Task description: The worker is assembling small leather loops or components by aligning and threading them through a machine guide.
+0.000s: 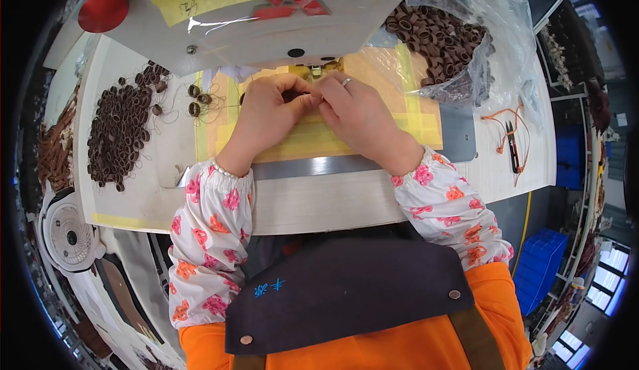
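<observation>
My left hand [267, 109] and my right hand [359, 112] meet just in front of the presser foot [316, 71] of a sewing machine [246, 40]. Both are closed, thumbs and fingertips pinched together and touching. Whatever lies between them is too small or too covered to make out. A ring circles one right finger. Beneath the hands, yellow tape [319, 145] covers the machine bed. A few small brown loops [194, 109] trailing threads lie left of my left hand, and another is partly hidden behind it.
Many brown loops [120, 130] with loose threads spread over the table's left side. At the back right, a clear plastic bag [516, 57] holds a heap of similar loops [442, 44]. Thread snips [512, 147] with an orange cord lie at right. A white fan [70, 233] stands lower left.
</observation>
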A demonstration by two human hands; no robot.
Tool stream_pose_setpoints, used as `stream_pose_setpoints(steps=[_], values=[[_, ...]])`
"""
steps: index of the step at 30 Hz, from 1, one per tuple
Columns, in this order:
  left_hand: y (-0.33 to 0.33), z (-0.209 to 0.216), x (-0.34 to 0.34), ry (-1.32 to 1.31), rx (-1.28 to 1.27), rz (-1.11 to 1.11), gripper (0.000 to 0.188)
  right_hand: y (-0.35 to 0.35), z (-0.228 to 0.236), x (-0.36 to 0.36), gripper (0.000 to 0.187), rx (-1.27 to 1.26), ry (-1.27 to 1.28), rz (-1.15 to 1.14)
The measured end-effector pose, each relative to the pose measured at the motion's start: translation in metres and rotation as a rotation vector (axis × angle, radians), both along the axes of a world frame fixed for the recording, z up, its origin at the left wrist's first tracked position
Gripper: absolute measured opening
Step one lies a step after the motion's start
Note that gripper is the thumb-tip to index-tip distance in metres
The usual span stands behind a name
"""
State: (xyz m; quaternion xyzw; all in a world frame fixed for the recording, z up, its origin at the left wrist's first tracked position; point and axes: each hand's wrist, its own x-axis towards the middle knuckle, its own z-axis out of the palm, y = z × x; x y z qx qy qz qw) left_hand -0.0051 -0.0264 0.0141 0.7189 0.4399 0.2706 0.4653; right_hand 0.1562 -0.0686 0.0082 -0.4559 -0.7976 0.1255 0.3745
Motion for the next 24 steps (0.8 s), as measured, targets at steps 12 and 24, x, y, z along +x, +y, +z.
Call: stream_pose_setpoints(steps=[12, 24], values=[[0.003, -0.001, 0.009, 0.095, 0.11, 0.159, 0.02, 0.022, 0.002, 0.008, 0.009, -0.243, 0.274, -0.154], [0.009, -0.007, 0.013, 0.146, 0.173, 0.275, 0.027, 0.029, -0.005, 0.009, 0.011, -0.048, 0.162, -0.236]])
